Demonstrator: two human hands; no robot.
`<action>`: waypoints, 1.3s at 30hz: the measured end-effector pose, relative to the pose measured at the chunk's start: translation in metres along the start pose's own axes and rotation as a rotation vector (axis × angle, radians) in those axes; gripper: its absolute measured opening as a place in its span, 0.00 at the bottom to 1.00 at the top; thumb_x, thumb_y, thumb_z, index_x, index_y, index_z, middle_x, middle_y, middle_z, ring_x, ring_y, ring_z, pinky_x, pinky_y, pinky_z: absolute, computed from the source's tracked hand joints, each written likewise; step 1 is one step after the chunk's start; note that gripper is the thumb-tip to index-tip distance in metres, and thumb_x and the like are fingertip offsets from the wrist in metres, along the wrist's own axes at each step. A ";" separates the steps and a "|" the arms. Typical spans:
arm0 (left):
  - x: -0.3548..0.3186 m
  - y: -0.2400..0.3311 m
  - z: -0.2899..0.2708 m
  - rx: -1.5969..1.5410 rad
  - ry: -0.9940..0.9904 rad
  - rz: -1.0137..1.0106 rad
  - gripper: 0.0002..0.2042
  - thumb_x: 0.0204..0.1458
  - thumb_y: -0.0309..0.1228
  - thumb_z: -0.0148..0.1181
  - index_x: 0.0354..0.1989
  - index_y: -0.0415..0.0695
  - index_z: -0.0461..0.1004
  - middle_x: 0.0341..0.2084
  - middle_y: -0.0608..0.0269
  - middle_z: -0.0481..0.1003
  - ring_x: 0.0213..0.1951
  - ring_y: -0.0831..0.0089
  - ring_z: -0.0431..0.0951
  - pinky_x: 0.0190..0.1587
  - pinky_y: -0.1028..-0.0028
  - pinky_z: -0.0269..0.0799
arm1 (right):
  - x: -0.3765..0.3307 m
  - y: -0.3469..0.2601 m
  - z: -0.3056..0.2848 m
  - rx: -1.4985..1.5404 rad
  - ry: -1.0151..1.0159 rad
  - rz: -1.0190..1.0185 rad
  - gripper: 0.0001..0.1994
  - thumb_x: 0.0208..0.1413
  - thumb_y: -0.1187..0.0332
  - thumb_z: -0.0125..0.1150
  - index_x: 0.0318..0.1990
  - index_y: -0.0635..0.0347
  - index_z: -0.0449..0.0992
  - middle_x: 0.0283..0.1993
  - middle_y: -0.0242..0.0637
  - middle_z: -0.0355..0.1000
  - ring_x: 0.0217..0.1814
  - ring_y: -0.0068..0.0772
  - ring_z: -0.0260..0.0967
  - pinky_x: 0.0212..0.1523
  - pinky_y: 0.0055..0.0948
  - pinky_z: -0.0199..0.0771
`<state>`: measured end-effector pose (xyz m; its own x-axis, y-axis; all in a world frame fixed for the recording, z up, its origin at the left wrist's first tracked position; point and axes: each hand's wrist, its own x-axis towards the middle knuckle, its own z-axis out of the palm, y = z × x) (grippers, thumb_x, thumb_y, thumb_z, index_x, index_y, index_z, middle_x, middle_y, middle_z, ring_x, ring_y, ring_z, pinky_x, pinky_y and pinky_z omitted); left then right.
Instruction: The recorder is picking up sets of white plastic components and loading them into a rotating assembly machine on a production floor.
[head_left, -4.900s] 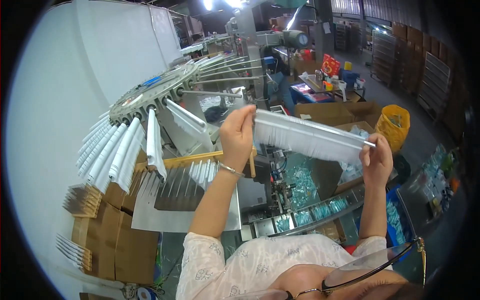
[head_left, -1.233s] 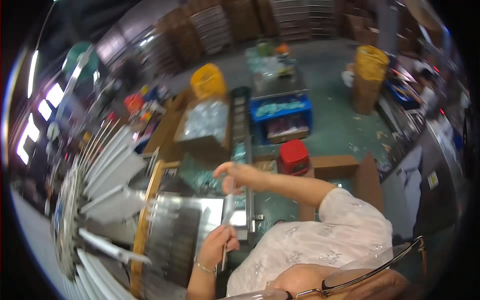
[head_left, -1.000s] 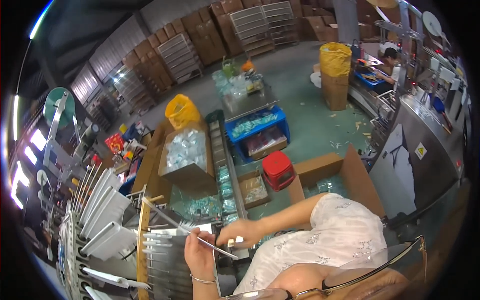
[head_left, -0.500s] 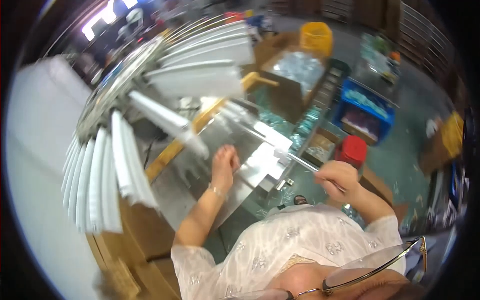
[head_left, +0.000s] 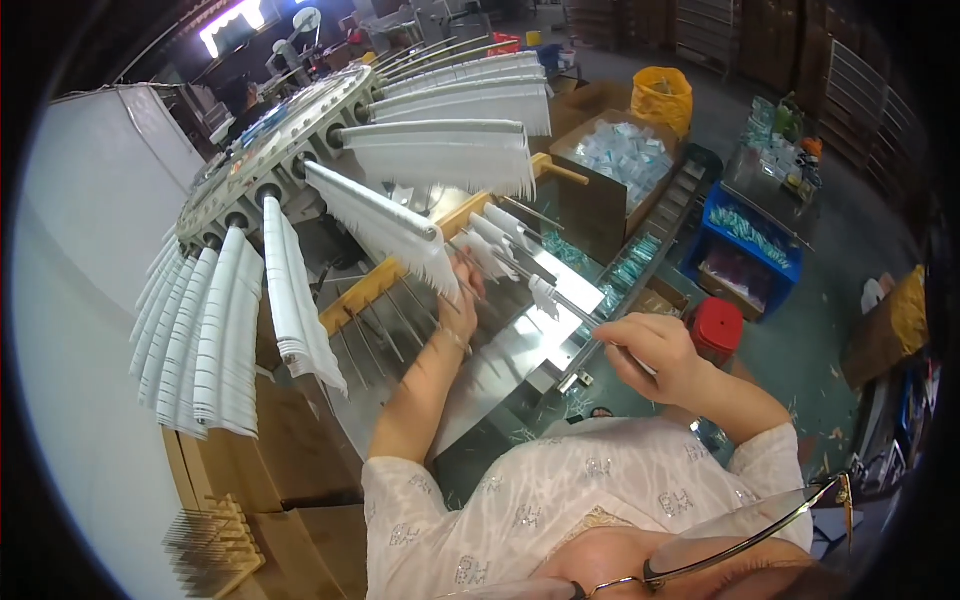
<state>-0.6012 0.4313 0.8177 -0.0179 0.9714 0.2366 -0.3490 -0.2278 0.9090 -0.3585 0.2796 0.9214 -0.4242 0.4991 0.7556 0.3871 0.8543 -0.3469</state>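
Note:
My right hand (head_left: 652, 355) is closed round a thin metal rod (head_left: 578, 312) that slants up and left over the steel tabletop (head_left: 520, 350). A short white piece (head_left: 543, 297) hangs near that rod. My left hand (head_left: 460, 305) is raised with its fingers partly stretched, beside the lower end of a white fringed strip (head_left: 385, 222); its fingertips are partly hidden. That strip hangs from a rod on a large round machine wheel (head_left: 285, 150). Several more white pieces (head_left: 490, 240) lie by a yellow wooden rack (head_left: 365, 287) with thin metal rods.
Cardboard boxes (head_left: 285, 440) stand at lower left, with a pin-studded wooden rack (head_left: 215, 545). On the right are a carton of clear packets (head_left: 625, 150), a conveyor (head_left: 640, 260), a blue crate (head_left: 735, 245), a red stool (head_left: 716, 330) and a yellow bin (head_left: 662, 98).
My left hand has risen toward the hanging strip and its fingers have loosened. My right hand has shifted slightly left with the rod. The view has steadied, and the wheel's strips look sharper.

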 end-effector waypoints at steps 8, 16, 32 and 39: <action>-0.017 0.000 0.008 0.062 0.005 -0.099 0.17 0.54 0.38 0.43 0.49 0.42 0.62 0.14 0.74 0.60 0.13 0.86 0.53 0.17 0.85 0.52 | -0.037 -0.005 -0.029 -0.012 0.089 -0.015 0.09 0.36 0.82 0.53 0.30 0.68 0.72 0.21 0.38 0.68 0.19 0.32 0.67 0.21 0.25 0.67; 0.050 -0.025 0.002 -0.108 0.057 -0.147 0.11 0.54 0.39 0.41 0.27 0.47 0.67 0.13 0.72 0.62 0.14 0.82 0.58 0.16 0.83 0.54 | -0.014 0.007 -0.011 -0.024 0.066 0.028 0.09 0.40 0.81 0.52 0.32 0.68 0.70 0.21 0.39 0.66 0.18 0.33 0.65 0.18 0.25 0.64; 0.063 -0.025 0.007 -0.089 -0.008 -0.220 0.11 0.54 0.37 0.41 0.21 0.50 0.64 0.10 0.73 0.63 0.10 0.83 0.57 0.12 0.85 0.52 | -0.033 0.012 -0.022 0.008 0.142 0.129 0.07 0.42 0.80 0.51 0.31 0.68 0.71 0.22 0.40 0.68 0.20 0.33 0.66 0.21 0.25 0.65; 0.052 -0.029 0.027 -0.143 0.006 -0.118 0.05 0.52 0.29 0.44 0.32 0.46 0.67 0.13 0.73 0.63 0.13 0.84 0.61 0.11 0.85 0.50 | -0.021 0.024 -0.002 0.139 0.197 0.360 0.06 0.47 0.77 0.50 0.34 0.65 0.70 0.27 0.40 0.67 0.26 0.29 0.65 0.27 0.24 0.64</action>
<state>-0.5665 0.4868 0.8128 0.0255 0.9913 0.1291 -0.4791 -0.1012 0.8719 -0.3387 0.2897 0.8987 -0.1131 0.7430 0.6597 0.3625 0.6490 -0.6688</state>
